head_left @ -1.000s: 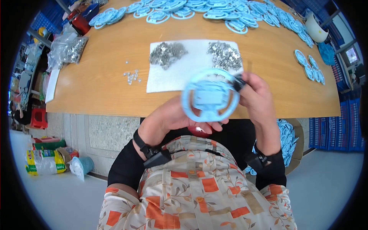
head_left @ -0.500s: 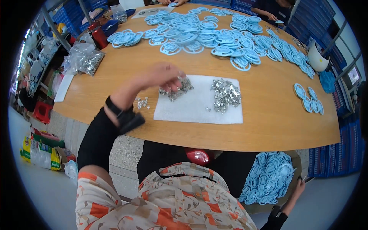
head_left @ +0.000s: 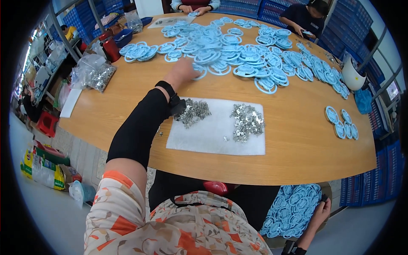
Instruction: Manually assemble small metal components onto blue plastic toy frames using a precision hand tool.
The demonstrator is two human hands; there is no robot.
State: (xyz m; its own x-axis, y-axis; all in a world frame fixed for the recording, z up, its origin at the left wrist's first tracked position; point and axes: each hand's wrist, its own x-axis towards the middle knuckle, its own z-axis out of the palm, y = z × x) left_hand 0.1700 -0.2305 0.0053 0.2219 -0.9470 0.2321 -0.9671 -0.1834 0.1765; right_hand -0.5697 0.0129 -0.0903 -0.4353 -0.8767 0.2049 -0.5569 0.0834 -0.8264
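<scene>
no readable text (even on yellow-green bag [head_left: 43,171])

Broad wooden table [head_left: 306,140], stacked blue crates [head_left: 369,174] at right, red stool [head_left: 47,124] at left, grey floor [head_left: 365,225]

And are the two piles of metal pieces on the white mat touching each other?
Apart: the head view shows bare white mat between the left pile and the right pile.

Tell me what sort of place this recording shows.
Probably a small assembly workshop: many matching light-blue ring-shaped parts are heaped on a shared wooden table, piles of small metal pieces lie on a white mat, and blue crates are stacked nearby.
</scene>
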